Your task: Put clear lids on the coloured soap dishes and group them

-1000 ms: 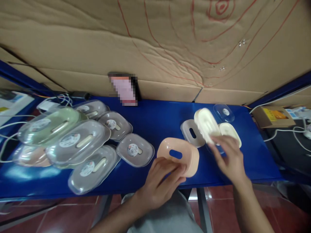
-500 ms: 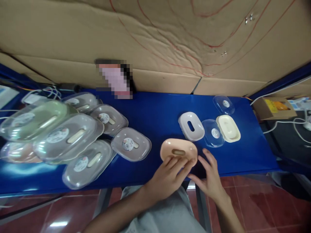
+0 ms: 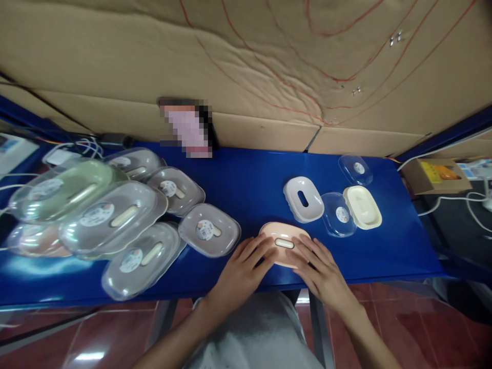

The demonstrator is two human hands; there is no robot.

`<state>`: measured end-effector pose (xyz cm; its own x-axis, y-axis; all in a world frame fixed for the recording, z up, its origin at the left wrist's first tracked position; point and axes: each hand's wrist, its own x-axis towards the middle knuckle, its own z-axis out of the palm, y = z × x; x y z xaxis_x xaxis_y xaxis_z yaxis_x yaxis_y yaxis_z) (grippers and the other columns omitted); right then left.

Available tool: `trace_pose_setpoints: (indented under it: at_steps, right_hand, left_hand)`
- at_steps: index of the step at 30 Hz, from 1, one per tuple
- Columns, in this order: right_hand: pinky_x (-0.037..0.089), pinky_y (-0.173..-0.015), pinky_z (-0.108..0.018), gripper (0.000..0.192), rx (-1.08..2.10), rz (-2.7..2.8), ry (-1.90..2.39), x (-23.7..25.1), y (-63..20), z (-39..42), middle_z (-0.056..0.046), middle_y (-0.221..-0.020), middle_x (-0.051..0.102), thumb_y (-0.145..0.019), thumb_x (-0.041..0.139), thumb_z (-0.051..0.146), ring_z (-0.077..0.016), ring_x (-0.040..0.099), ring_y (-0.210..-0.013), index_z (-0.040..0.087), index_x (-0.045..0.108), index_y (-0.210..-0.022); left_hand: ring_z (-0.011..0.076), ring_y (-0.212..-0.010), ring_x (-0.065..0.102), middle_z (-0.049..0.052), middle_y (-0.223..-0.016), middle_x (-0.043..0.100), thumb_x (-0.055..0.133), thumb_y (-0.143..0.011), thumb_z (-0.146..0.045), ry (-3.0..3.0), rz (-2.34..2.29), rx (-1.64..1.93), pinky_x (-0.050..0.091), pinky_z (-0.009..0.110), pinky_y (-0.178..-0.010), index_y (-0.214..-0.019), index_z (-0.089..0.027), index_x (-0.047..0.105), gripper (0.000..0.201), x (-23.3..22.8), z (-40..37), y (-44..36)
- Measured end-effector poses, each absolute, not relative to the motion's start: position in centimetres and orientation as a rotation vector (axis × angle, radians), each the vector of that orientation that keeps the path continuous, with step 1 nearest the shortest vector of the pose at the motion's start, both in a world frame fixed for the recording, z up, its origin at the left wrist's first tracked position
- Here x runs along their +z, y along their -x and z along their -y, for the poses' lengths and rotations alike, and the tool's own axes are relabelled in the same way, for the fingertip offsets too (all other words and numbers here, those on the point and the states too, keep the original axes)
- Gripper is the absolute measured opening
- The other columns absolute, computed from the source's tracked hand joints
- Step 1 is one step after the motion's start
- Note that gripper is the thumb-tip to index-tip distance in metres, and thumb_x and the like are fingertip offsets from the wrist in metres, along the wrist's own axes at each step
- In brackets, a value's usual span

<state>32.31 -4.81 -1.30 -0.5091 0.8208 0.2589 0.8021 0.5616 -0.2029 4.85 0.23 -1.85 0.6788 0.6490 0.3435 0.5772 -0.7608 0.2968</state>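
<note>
The blue table [image 3: 253, 179] has its widest bare stretch in the middle, running from the back edge toward the front edge, between the heap of lidded soap boxes [image 3: 115, 215] crowding the left end and the cluster toward the right end: white tray [image 3: 303, 199], clear lid [image 3: 338, 220], cream tray [image 3: 363, 206] and small clear lid [image 3: 355, 169]. The cardboard wall [image 3: 246, 66] closes off the back edge. Both hands and the peach soap dish [image 3: 284, 246] block the middle of the front edge. The front right corner lies bare.
</note>
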Motion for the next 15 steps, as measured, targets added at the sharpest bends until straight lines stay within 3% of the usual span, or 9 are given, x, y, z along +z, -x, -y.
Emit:
trace_pose_setpoints:
  at_steps: [4, 6, 8, 11, 15]
  right_hand:
    - [0.045, -0.124, -0.056, 0.052, -0.155, 2.044, 1.578, -1.4, -37.9, 3.2, -0.009, -0.162, 0.056, -0.107, 0.057, 0.032, -0.0327, 0.053, -0.151, 0.033, 0.053, -0.159]
    - [0.041, -0.123, -0.063, 0.051, -0.282, 1.777, 1.817, -2.0, -41.9, 1.9, -0.018, -0.166, 0.049, -0.108, 0.056, 0.040, -0.0392, 0.047, -0.154, 0.023, 0.056, -0.157]
    - [0.045, -0.119, -0.063, 0.056, -0.289, 1.646, 2.005, -2.7, -45.4, 0.8, -0.024, -0.161, 0.053, -0.107, 0.055, 0.054, -0.0416, 0.051, -0.150, 0.018, 0.065, -0.148]
    - [0.049, -0.115, -0.061, 0.063, -0.236, 1.611, 2.090, -3.3, -47.9, -0.1, -0.024, -0.154, 0.061, -0.106, 0.050, 0.065, -0.0401, 0.059, -0.143, 0.017, 0.071, -0.139]
    - [0.039, -0.120, -0.068, 0.056, -0.358, 1.728, 2.053, -2.8, -45.1, -0.2, -0.019, -0.164, 0.053, -0.109, 0.046, 0.059, -0.0405, 0.048, -0.153, 0.022, 0.065, -0.147]
  left_hand:
    - [0.0293, -0.143, 0.057, 0.012, -0.151, 0.065, 0.052, -0.109, -0.016, -2.700, -0.983, 0.707, 0.051, 0.047, -0.113, -0.135, -0.019, 0.068, 0.030, -1.5, -0.2, -5.1]
    - [0.0283, -0.140, 0.059, 0.012, -0.146, 0.067, 0.052, -0.109, -0.015, -2.679, -0.982, 0.770, 0.050, 0.045, -0.110, -0.131, -0.018, 0.069, 0.029, -1.3, -0.3, -5.1]
    - [0.0273, -0.133, 0.063, 0.012, -0.136, 0.072, 0.052, -0.110, -0.018, -2.654, -0.999, 0.825, 0.050, 0.043, -0.107, -0.125, -0.018, 0.071, 0.025, -1.2, -0.3, -5.2]
    - [0.0263, -0.123, 0.067, 0.008, -0.121, 0.075, 0.057, -0.110, -0.023, -2.630, -1.025, 0.837, 0.050, 0.042, -0.103, -0.117, -0.019, 0.072, 0.018, -1.3, -0.3, -5.3]
    - [0.0272, -0.115, 0.069, 0.008, -0.111, 0.074, 0.063, -0.106, -0.022, -2.599, -1.076, 0.868, 0.052, 0.043, -0.100, -0.113, -0.019, 0.071, 0.011, -1.5, -0.3, -5.3]
